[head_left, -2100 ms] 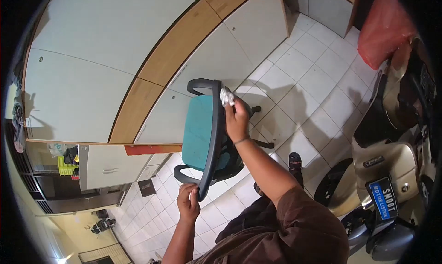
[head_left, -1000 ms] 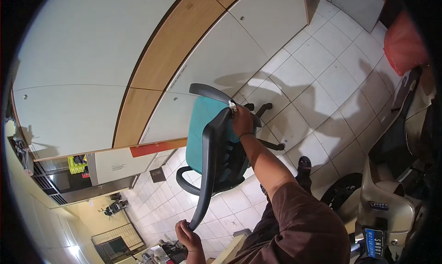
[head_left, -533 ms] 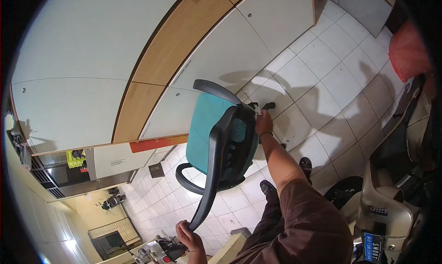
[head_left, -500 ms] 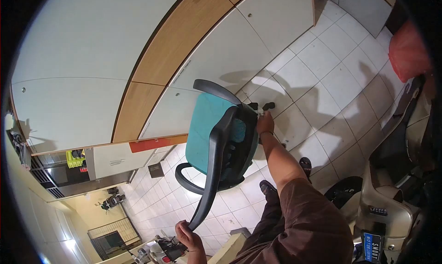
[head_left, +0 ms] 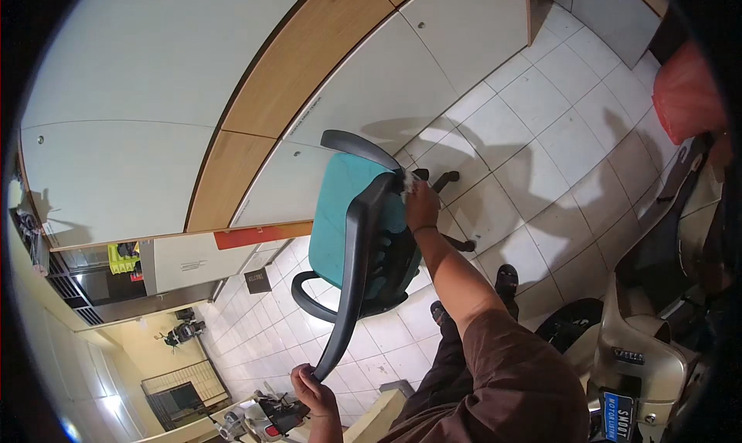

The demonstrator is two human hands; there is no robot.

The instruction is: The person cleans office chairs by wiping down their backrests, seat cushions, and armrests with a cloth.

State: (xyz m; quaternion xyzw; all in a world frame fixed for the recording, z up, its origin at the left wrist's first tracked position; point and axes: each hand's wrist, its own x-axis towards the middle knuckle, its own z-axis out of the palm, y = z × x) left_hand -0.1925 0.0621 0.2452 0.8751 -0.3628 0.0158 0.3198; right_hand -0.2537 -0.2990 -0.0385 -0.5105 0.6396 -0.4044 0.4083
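Observation:
An office chair with a teal seat and black armrests stands in the middle of the view. Near the bottom, my left hand is closed around the end of the chair's long curved black bar. At the bar's far end, my right hand presses a crumpled whitish cloth against the black frame. Its fingers are bunched and partly hidden. Black caster legs show beyond that hand, on the floor.
White cabinets with wood trim run along the left. A motor scooter stands close on my right, with a red bag past it. White floor tiles lie under the chair. Another motorbike is at bottom left.
My right hand and the cloth have moved left and slightly up, onto the bar's far end. The chair has shifted slightly. My left hand keeps its hold.

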